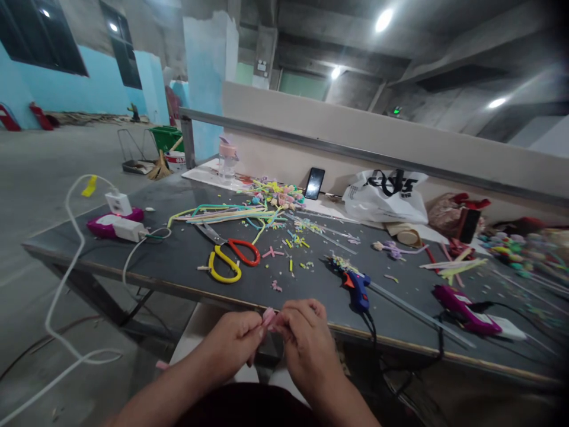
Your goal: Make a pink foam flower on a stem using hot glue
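Note:
Both hands meet at the front edge of the table, fingers closed around a small pink piece (268,316) that looks like fuzzy pipe cleaner. My left hand (235,338) pinches it between thumb and forefinger. From the other side my right hand (304,335) grips it, its fingertips partly hidden. Just beyond lie scissors (226,273) with one yellow and one red handle, a pink cross-shaped piece (272,252) and a small pink curl (276,286). A blue glue gun (359,290) rests to the right of my hands.
Long pastel pipe cleaners (226,214) and a pile of cut bits (280,194) cover the table's middle. A purple power strip (106,224) with white chargers sits left. A phone (315,182), a white bag (386,198) and a bottle (227,161) stand behind; another purple power strip (466,311) lies right.

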{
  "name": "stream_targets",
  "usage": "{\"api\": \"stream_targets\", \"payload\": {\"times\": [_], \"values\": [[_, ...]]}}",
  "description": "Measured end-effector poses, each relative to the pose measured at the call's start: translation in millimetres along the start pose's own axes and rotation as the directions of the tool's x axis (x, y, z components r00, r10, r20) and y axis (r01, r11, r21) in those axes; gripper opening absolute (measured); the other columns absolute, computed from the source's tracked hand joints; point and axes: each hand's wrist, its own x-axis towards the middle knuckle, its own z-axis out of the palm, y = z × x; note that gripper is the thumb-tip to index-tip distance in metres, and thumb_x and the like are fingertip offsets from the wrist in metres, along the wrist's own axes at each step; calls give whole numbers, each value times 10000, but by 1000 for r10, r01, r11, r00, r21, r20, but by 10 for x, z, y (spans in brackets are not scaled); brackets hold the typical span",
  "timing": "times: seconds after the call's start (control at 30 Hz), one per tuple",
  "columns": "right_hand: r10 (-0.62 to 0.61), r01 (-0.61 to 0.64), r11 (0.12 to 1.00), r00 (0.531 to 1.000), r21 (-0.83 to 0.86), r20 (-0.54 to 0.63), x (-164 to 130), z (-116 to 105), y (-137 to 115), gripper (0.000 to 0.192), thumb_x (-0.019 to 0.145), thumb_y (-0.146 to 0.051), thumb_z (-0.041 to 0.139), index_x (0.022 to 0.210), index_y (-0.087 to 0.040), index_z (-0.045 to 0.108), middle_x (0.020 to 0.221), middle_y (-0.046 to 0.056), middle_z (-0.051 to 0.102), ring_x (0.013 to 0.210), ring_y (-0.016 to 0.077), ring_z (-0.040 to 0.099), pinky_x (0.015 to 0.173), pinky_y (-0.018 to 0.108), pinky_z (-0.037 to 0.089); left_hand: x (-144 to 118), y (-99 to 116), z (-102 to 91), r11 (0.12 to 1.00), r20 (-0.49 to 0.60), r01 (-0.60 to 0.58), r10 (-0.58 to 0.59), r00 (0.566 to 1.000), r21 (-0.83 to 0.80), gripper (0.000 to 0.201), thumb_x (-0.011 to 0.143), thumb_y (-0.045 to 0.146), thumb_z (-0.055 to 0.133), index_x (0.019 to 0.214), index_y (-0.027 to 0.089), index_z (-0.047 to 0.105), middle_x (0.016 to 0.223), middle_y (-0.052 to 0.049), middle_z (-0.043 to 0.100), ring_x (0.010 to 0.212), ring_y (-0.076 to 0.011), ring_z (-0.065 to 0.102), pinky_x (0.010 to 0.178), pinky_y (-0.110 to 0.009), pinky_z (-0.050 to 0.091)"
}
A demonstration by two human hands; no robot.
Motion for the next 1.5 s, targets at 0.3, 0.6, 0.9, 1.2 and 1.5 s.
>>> {"api": "stream_targets", "payload": {"times": [0.3, 0.6, 0.9, 1.2, 1.5], "values": [[39, -39, 999, 999, 25, 19, -7, 16, -19, 177, 808, -45, 447, 750, -185, 538, 730, 2, 593, 723, 145, 531, 755, 324, 273, 44, -111, 28, 984, -41, -120, 126, 991, 133, 292, 818, 292, 375, 554, 194, 298, 564, 58, 293, 555, -96, 292, 507, -227, 227], [2, -2, 1000, 1000, 10, 14, -24, 56, -28, 212, 821, -35, 397, 744, -173, 538, 710, 11, 603, 727, 149, 526, 772, 338, 273, 43, -166, 83, 981, -85, -126, 139, 987, 145, 325, 844, 335, 327, 556, 197, 267, 568, 53, 273, 556, -99, 281, 513, -237, 221], [58, -61, 998, 995, 35, 77, -3, 27, -38, 199, 818, -42, 415, 746, -184, 535, 718, -3, 601, 736, 147, 534, 823, 363, 257, 24, -154, 36, 988, -36, -136, 134, 990, -71, 309, 826, 361, 410, 584, 171, 442, 586, 42, 364, 590, -108, 329, 534, -219, 264], [336, -310, 875, 942, 372, -7, -72, -15, -21, 137, 883, -197, 418, 988, -214, 505, 925, 37, 547, 865, 153, 517, 748, 264, 400, -25, -378, 28, 787, 133, 65, 23, 991, -614, 391, 746, 540, 543, 790, 152, 550, 594, 46, 396, 514, -68, 285, 478, -195, 208], [291, -348, 689, 936, 636, 198, -64, 30, -60, 273, 859, -268, 488, 1129, -254, 531, 1104, 54, 532, 951, 158, 534, 832, 304, 427, -64, -375, -4, 627, 253, 175, 36, 967, -759, 495, 665, 607, 588, 756, 120, 584, 494, 17, 470, 397, -48, 317, 401, -198, 172]]}}
